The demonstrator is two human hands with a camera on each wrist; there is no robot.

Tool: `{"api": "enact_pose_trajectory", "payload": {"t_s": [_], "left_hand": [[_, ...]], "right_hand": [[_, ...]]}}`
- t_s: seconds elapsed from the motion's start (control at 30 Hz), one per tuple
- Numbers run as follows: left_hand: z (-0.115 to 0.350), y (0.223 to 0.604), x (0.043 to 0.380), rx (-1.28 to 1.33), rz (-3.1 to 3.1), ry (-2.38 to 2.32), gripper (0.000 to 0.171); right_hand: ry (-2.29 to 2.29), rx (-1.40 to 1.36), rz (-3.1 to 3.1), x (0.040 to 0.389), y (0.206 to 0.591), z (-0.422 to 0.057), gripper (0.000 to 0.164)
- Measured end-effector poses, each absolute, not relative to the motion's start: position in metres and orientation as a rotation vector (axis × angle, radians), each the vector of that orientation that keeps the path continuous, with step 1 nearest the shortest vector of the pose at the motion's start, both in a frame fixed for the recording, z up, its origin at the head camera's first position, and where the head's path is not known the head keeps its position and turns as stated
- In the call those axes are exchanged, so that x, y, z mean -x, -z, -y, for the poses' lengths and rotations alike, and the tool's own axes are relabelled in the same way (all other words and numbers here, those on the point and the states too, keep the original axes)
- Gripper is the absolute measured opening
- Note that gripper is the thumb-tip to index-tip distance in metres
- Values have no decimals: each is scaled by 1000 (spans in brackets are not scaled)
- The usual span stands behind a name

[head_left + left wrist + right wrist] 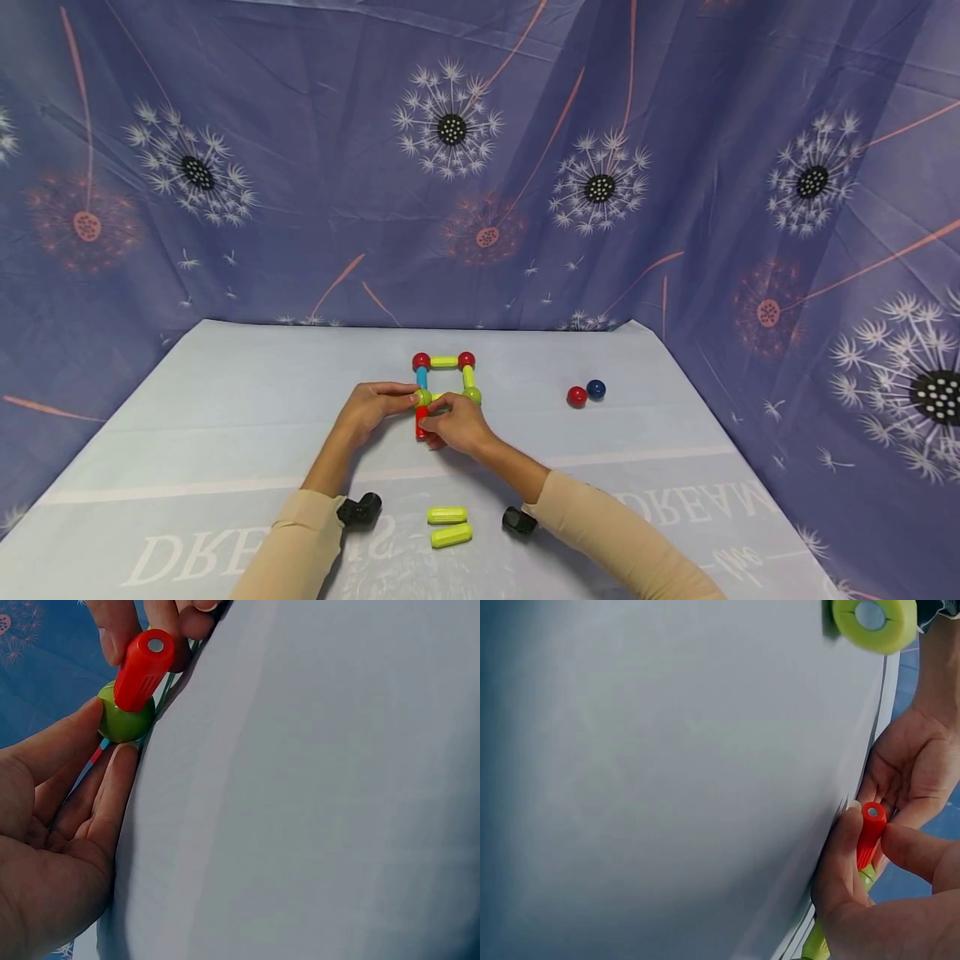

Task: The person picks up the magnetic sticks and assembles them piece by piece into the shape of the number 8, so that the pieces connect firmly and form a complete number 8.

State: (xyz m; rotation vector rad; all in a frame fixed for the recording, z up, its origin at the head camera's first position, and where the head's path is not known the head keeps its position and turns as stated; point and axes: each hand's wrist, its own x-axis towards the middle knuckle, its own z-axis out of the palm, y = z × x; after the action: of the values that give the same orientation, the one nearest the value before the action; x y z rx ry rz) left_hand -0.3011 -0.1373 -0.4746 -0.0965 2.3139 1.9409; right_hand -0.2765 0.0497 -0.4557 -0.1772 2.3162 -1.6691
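In the head view, a small square of magnetic rods and balls lies on the table. Red balls [422,361] form its far corners, green balls [472,395] its near ones. A blue rod [422,379] makes the left side; yellow-green rods [444,362] make the others. My left hand [367,410] pinches the near-left green ball [124,726] between thumb and fingers. With thumb and fingertips, my right hand [459,425] grips a red magnetic rod [871,829], whose inner end meets that ball. A silvery disc shows on the rod's free end, pointing toward me.
Two loose yellow-green rods [451,535] lie on the near part of the table, between my forearms. Right of the square sit a loose red ball [577,397] and a dark blue ball [596,389]. A patterned purple curtain [337,167] hangs behind the white-covered table [247,392].
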Motion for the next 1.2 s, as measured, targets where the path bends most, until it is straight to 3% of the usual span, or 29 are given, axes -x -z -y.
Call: {"api": "enact_pose_trajectory", "payload": {"t_s": [0.43, 1.2], "left_hand": [[136, 473, 299, 98, -2311, -1946, 32], [136, 472, 300, 117, -2329, -1913, 32]], "right_hand": [[1625, 179, -2335, 275, 450, -61, 30], [1485, 210, -2494, 278, 426, -134, 42]]}}
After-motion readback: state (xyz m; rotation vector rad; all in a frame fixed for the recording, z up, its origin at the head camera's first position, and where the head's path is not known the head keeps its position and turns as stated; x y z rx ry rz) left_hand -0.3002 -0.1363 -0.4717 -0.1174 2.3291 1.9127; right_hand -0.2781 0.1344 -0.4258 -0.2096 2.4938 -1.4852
